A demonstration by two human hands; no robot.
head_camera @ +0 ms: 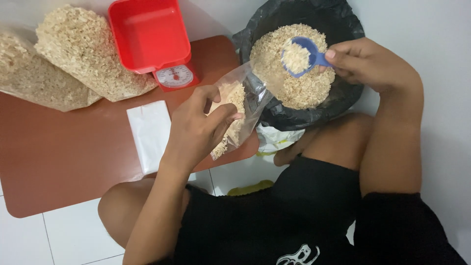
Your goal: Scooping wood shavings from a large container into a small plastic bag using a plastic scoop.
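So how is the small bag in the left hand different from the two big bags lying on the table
The small bag is held upright and open-mouthed by the left hand, only partly filled; the big bags lie on their sides on the table, packed full. The small bag sits beside the black-lined tub; the big bags rest left of the red scale. Both are clear plastic holding the same pale flakes.

Left hand pinched closed, right hand gripping.
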